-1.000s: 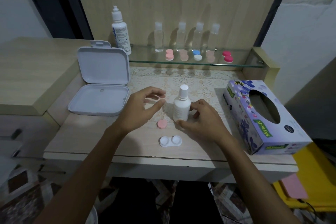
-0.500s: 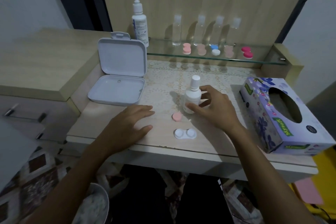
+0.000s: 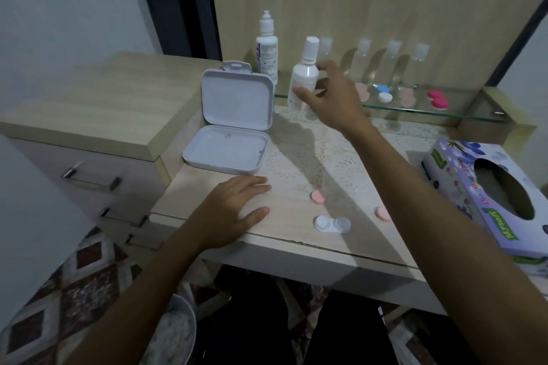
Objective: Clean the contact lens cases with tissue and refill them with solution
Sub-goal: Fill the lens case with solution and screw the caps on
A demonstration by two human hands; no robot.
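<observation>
The right hand (image 3: 332,95) has carried the bottle (image 3: 303,80), gripped, from beside the case (image 3: 332,224) to the far shelf (image 3: 462,111); left hand (image 3: 234,210) rests flat. Refilling looks finished.

1. Left hand (image 3: 234,210) lies flat, palm down on the worktop (image 3: 284,243), fingers straight and slightly spread, thumb out to the side.
2. Left forearm runs in from the lower left.
3. Right arm stretches far forward, wrist raised.
4. Right hand (image 3: 332,95) has thumb and fingers curled in a grip round the small white bottle (image 3: 304,77).
</observation>
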